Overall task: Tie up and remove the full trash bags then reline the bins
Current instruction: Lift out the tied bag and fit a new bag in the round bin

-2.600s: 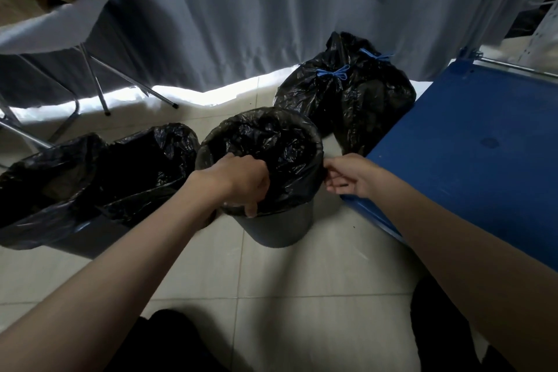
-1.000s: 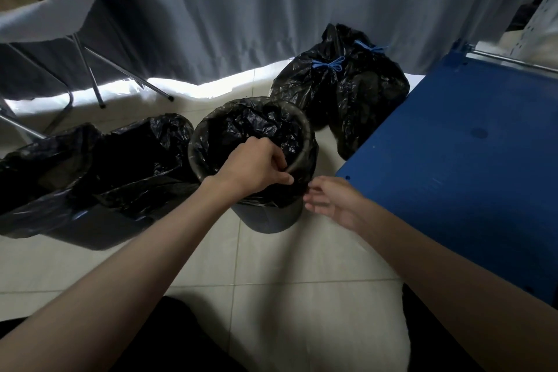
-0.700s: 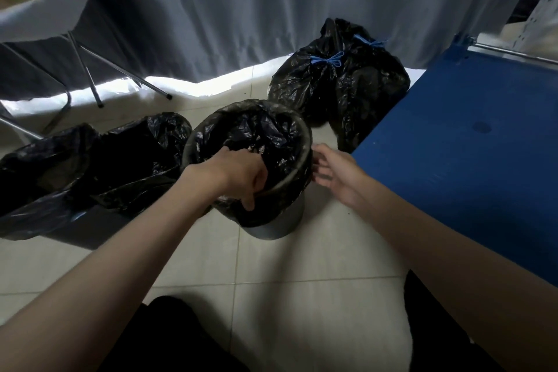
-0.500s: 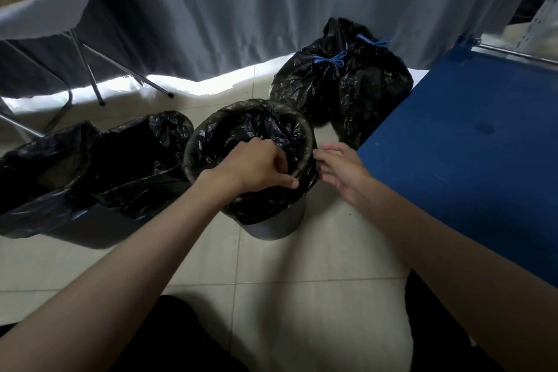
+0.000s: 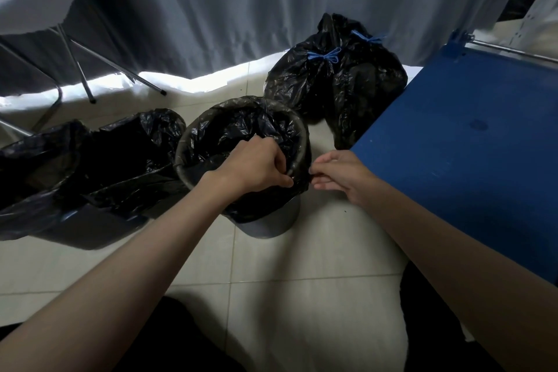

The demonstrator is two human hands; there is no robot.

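A small round grey bin (image 5: 268,220) stands on the tiled floor, lined with a black bag (image 5: 238,130) folded over its rim. My left hand (image 5: 256,166) grips the liner at the bin's near rim, fingers curled over the edge. My right hand (image 5: 338,172) pinches the liner's overhang on the bin's right side. Two full black bags tied with blue strings (image 5: 332,75) sit behind the bin by the curtain. Another bin with a loose black liner (image 5: 90,166) stands to the left.
A blue panel (image 5: 471,142) runs along the right, close to my right arm. A grey curtain (image 5: 241,3) closes the back. Metal legs (image 5: 81,69) of a covered table stand at the back left. Tiled floor (image 5: 287,296) lies in front of me.
My left hand has kept shifting along the near rim while holding the liner. My right hand has moved in from the side and now pinches the liner's overhang.
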